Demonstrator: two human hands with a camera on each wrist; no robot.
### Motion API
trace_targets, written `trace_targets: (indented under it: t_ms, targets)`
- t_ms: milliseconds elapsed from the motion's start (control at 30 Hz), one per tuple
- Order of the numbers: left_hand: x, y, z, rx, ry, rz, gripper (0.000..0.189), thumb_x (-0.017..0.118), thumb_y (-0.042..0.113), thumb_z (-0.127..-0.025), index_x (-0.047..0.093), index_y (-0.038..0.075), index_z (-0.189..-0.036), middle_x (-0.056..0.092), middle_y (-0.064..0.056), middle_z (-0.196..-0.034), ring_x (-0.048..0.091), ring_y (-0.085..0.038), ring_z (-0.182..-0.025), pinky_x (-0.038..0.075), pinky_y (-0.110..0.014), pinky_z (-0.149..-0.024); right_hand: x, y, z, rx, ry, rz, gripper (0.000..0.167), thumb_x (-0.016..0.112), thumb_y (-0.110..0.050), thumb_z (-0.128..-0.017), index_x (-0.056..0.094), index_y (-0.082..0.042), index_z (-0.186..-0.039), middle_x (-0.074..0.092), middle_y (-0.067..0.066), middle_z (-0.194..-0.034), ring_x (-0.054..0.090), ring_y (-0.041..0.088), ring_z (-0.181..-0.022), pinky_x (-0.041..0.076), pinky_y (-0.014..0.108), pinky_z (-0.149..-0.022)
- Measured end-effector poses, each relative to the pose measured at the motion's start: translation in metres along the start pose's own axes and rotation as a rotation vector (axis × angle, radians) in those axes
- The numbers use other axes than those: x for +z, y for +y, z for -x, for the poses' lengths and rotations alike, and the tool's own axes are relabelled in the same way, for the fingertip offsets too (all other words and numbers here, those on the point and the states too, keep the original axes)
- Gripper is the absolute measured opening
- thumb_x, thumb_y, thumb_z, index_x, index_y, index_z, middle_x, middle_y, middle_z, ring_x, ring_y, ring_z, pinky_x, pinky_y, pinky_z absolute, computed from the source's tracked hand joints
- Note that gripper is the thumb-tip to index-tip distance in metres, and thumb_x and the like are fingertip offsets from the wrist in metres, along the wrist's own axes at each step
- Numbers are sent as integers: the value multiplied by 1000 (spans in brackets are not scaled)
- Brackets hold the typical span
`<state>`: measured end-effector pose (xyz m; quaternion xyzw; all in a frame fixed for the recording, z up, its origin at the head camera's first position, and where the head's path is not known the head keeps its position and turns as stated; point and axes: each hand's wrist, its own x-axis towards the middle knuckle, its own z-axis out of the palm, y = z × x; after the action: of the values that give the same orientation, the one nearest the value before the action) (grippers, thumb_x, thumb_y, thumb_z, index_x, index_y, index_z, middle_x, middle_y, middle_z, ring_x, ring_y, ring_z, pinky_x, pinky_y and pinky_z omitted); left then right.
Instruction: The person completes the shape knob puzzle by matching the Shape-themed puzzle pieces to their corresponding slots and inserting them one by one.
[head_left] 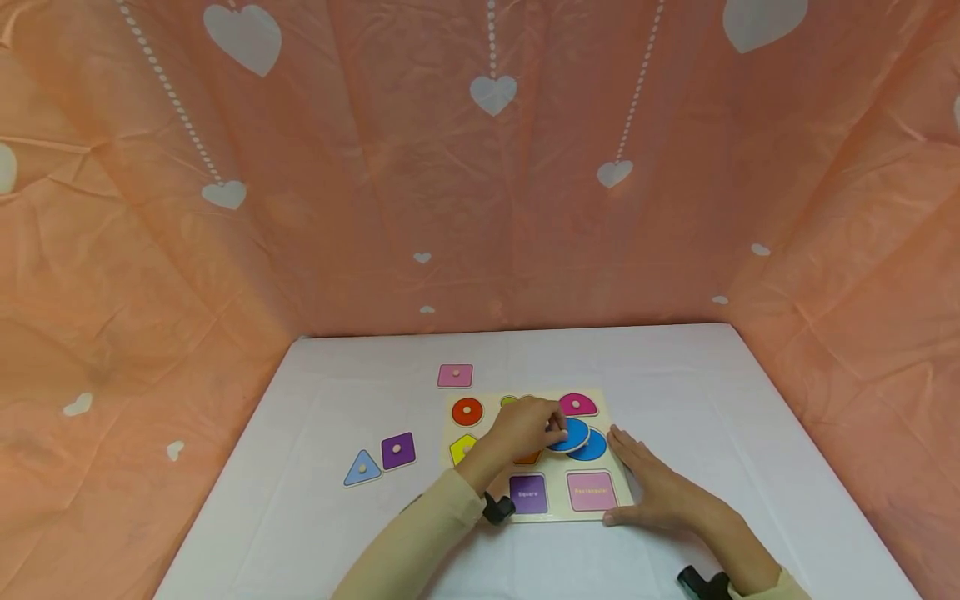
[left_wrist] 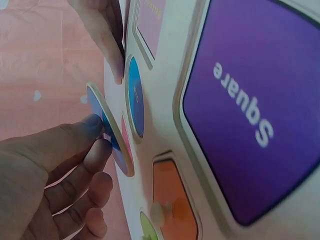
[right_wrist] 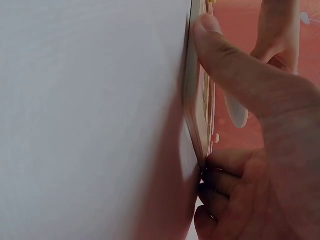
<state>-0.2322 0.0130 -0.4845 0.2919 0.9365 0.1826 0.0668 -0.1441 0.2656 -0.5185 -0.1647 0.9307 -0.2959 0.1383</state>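
Note:
My left hand [head_left: 525, 427] pinches a blue oval puzzle piece [head_left: 572, 435] between thumb and fingertips. In the left wrist view the piece [left_wrist: 114, 131] is tilted on edge, raised above the wooden puzzle board [head_left: 558, 497]. It partly overlaps the blue printed oval space [head_left: 594, 447] in the head view. At the board's near right corner lies my right hand [head_left: 663, 493], its fingers extended along the right side and the thumb at the near edge. A printed purple square space [head_left: 528, 494] and a pink rectangle space [head_left: 592, 491] line the near side.
Loose on the white table [head_left: 300, 533] are a pink rectangle piece [head_left: 463, 379], a purple square piece [head_left: 407, 456] and a light blue triangle piece [head_left: 363, 476]. Knobbed pieces sit in the board, among them a red circle [head_left: 459, 414] and a magenta semicircle [head_left: 588, 408].

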Motion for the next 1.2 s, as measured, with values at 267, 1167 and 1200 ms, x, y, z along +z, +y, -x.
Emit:
trace_targets:
  t_ms: [267, 1167, 1200]
  targets:
    - [3, 8, -6, -15, -32, 20, 15, 79, 35, -100, 76, 22, -105, 71, 11, -90, 57, -4, -80, 46, -19, -72, 0, 1, -1, 1, -5, 4, 128, 93, -59, -75, 28, -1, -168, 22, 23, -175, 19, 59, -157, 28, 70, -121]
    - [17, 22, -9, -37, -37, 20, 17, 78, 37, -99, 73, 23, -108, 60, 14, -81, 55, -4, -80, 48, -24, -83, 1, 1, 0, 5, 11, -7, 130, 92, -62, -74, 25, -2, -169, 19, 22, -176, 17, 59, -157, 28, 71, -120]
    - [17, 23, -10, -37, -38, 13, 17, 78, 38, -99, 73, 23, -108, 59, 14, -81, 55, -4, -80, 48, -24, -83, 1, 1, 0, 2, 13, -6, 131, 92, -62, -74, 25, -2, -169, 19, 22, -176, 17, 59, -157, 27, 71, -120]
